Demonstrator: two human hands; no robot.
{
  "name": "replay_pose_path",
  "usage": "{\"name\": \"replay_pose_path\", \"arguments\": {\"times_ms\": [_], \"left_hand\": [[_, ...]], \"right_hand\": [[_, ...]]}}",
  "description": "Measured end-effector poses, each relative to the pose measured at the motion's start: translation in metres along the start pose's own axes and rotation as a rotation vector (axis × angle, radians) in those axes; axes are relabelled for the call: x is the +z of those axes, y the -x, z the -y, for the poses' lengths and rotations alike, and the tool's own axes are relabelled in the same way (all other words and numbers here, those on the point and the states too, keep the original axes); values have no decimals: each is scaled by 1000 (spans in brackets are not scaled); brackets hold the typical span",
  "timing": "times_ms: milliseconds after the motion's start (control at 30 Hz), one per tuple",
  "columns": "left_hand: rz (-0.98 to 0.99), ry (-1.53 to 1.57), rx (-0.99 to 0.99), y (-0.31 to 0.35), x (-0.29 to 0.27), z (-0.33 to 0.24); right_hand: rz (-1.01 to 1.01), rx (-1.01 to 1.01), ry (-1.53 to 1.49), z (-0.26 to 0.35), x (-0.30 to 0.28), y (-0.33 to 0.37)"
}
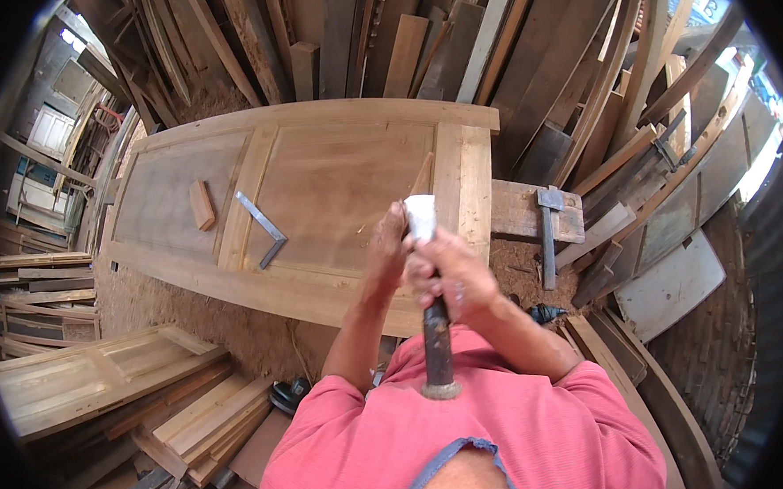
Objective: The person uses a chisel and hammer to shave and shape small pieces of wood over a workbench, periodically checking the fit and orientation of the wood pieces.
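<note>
My right hand (457,272) is wrapped round a wide chisel (438,353), its dark handle toward my chest and its bright blade pointing away from me. Close beside the blade, my left hand (386,245) has its fingers pressed together on a thin, pointed wooden piece (422,172); the blade partly hides where they meet. Both hands are above a panelled wooden door (340,111) lying flat in front of me. On the door rest a metal try square (261,223) and a small wooden block (202,206).
To the right, a hammer (548,236) leans on a thick wooden plank (569,226). Boards (404,53) stand upright along the far side. Another panelled door (106,370) and stacked timber (210,422) lie at the lower left. Sawdust covers the ground (173,300).
</note>
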State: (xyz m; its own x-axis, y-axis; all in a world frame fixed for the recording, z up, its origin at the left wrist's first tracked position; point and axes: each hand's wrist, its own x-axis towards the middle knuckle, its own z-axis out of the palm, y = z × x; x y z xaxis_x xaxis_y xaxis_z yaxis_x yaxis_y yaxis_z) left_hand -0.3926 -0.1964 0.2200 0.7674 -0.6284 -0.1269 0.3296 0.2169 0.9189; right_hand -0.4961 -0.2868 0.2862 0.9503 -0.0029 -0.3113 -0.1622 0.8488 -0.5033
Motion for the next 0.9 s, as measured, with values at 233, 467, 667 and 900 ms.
{"name": "replay_pose_path", "arguments": {"times_ms": [233, 467, 667, 900], "left_hand": [[85, -239, 139, -5, -5, -10], [274, -318, -140, 72, -24, 31], [130, -266, 96, 38, 9, 12], [283, -161, -105, 25, 8, -1]], "right_hand": [[-20, 49, 107, -9, -1, 8], [-147, -418, 279, 35, 3, 57], [-355, -475, 636, 43, -42, 9], [-313, -537, 796, 51, -47, -7]]}}
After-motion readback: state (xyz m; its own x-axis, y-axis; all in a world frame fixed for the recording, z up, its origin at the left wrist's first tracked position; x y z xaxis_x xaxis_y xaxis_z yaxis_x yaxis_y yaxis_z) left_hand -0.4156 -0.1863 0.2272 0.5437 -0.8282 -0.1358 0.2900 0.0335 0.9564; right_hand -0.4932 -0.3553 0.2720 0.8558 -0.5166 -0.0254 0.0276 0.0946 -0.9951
